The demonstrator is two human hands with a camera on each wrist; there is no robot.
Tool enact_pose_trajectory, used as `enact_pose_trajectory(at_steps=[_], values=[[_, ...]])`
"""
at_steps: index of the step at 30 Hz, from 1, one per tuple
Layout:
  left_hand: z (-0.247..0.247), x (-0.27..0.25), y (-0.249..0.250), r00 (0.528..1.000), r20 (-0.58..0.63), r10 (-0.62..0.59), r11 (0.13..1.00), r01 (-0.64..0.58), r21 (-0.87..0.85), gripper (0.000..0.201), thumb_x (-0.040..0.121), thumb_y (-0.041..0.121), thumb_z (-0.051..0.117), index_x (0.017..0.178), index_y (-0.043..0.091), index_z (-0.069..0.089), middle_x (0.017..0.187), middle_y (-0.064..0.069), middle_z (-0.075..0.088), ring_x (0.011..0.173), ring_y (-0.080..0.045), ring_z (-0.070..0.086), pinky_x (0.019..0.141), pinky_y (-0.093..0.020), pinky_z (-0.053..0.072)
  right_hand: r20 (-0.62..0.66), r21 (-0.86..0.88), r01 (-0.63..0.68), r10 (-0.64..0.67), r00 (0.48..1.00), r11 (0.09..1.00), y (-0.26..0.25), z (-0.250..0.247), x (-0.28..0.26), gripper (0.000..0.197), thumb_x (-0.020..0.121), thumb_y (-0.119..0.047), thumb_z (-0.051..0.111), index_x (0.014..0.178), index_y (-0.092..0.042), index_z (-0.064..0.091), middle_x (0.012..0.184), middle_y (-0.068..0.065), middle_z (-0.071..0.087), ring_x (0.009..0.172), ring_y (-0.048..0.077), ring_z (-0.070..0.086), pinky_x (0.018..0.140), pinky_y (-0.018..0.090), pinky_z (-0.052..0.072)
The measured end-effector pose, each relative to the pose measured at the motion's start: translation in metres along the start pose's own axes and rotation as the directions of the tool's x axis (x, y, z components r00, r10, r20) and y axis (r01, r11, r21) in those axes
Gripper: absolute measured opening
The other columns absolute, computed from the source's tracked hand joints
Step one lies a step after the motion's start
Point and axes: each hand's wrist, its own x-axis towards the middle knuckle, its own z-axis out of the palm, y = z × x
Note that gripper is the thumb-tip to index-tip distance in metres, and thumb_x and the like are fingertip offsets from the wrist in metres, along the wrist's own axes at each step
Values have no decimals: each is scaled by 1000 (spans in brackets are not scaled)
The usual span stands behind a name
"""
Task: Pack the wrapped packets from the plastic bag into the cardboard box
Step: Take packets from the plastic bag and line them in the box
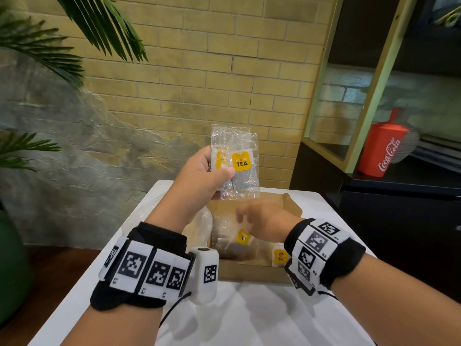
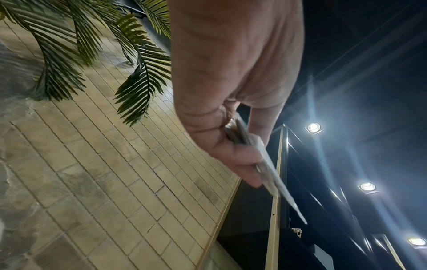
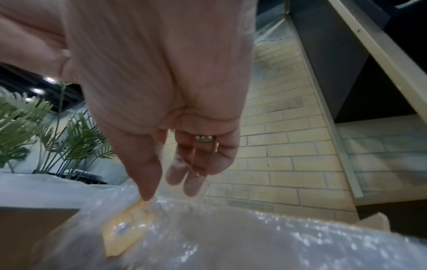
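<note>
My left hand [image 1: 212,176] is raised above the table and pinches clear wrapped packets [image 1: 235,166] with yellow TEA labels between thumb and fingers. The left wrist view shows those packets [image 2: 265,164] edge-on in the pinch. Below them an open cardboard box [image 1: 249,273] sits on the table. A wrapped packet [image 1: 243,237] with a yellow tag lies inside it. My right hand [image 1: 259,221] hangs over the box with relaxed fingers. In the right wrist view its fingertips [image 3: 148,193] touch that packet's wrap [image 3: 129,217]. Crinkled clear plastic bag [image 1: 199,228] lies at the box's left edge.
The box stands on a white table [image 1: 249,318]. Another yellow-labelled packet [image 1: 279,255] lies in the box by my right wrist. A red Coca-Cola cup [image 1: 384,148] stands on a dark shelf to the right. Palm fronds [image 1: 50,46] hang at the left before a brick wall.
</note>
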Motion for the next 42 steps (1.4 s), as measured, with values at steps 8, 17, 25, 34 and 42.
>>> enact_pose_trajectory(at_steps=[8, 17, 25, 34, 42], values=[[0, 0, 0, 1000, 2, -3, 1000, 3, 2, 24, 89, 9, 57, 97, 31, 58, 94, 2, 67, 78, -10, 62, 58, -22, 51, -49, 63, -17, 20, 999, 998, -6, -5, 3, 18, 90, -10, 45, 80, -20, 57, 88, 0, 57, 85, 18, 51, 71, 27, 43], [1, -1, 0, 1000, 6, 1, 1000, -1, 8, 24, 90, 10, 58, 97, 33, 57, 93, 7, 68, 77, -6, 63, 56, -19, 51, 117, -135, -107, 123, 986, 985, -8, 0, -4, 25, 92, -20, 53, 111, -9, 63, 112, 7, 63, 102, 24, 60, 89, 34, 52], [3, -1, -2, 1000, 14, -9, 1000, 9, 29, 23, 90, 11, 57, 98, 32, 57, 93, 8, 69, 78, -5, 64, 60, -22, 51, 75, -71, -60, 65, 995, 996, -7, 2, -8, 8, 87, -22, 63, 90, -15, 65, 97, 1, 62, 91, 17, 57, 66, 22, 45], [5, 0, -3, 1000, -1, -22, 998, 22, 58, 24, 90, 9, 57, 105, 27, 58, 102, 0, 70, 84, -13, 64, 67, -31, 52, -40, 97, -128, 132, 990, 987, -2, 5, -2, 15, 90, -26, 56, 91, -13, 61, 92, 3, 61, 88, 20, 58, 74, 27, 49], [8, 3, -11, 1000, -3, -30, 998, 31, 50, 24, 87, 5, 61, 101, 23, 58, 86, 1, 66, 67, -8, 61, 52, -19, 48, -146, 972, 107, 179, 973, 210, 9, -22, -23, 35, 97, -38, 41, 106, -10, 60, 88, 9, 60, 63, 12, 61, 60, 24, 48]])
